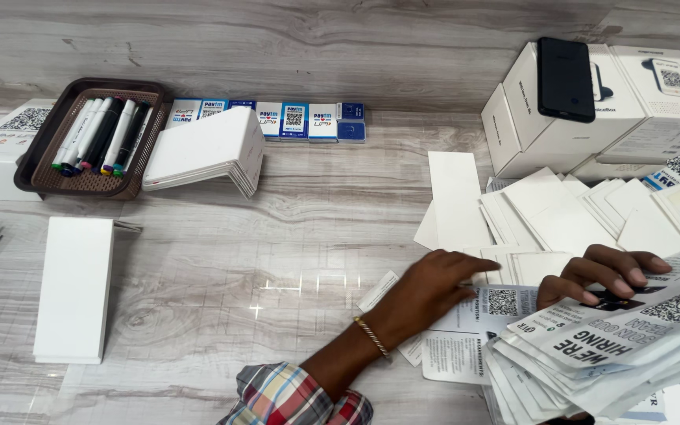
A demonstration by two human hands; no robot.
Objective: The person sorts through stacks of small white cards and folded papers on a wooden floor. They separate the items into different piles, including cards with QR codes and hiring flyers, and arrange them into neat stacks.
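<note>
Left hand (426, 291) flat, fingers spread, pinning loose leaflets (454, 354) to bench (277, 260) so none slide. Right hand (604, 275) grips fanned stack of printed flyers (631, 338), near right. Marker tray (92, 142) far left; white boxes (576, 118) far right.

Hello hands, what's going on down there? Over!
Left hand flat on a leaflet. Right hand grips the leaflet stack. White cards piled just beyond.
</note>
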